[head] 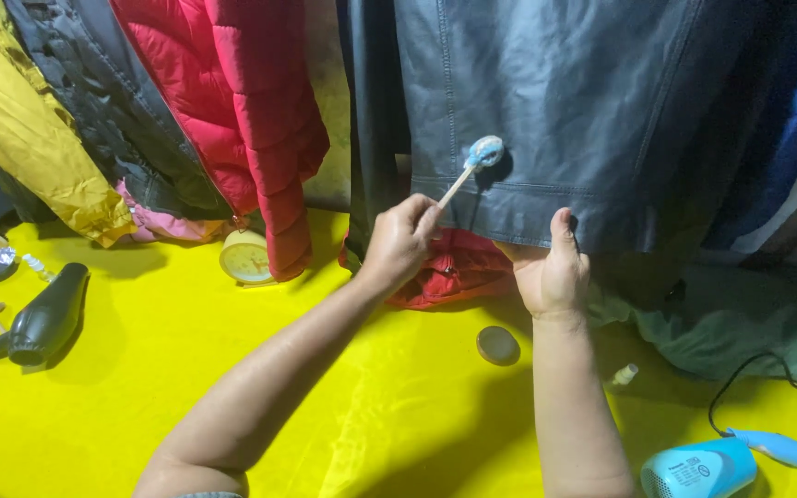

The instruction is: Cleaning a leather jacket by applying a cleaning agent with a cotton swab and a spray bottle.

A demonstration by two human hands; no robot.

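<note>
The left hand (400, 242), closed around a thin wooden stick (455, 187), presses its pale blue daubed tip against a smooth dark leather jacket (546, 101) just above. The right hand (553, 267) pinches the hem taut (thumb up). Judged mid-application; next calls for steady, even strokes.

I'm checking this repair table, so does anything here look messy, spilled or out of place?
Nothing is spilled. The left hand holds a stick applicator with pale blue paste against the dark leather jacket, whose hem the right hand pinches. A small round lid and a tiny bottle lie loose on the yellow table.
</note>
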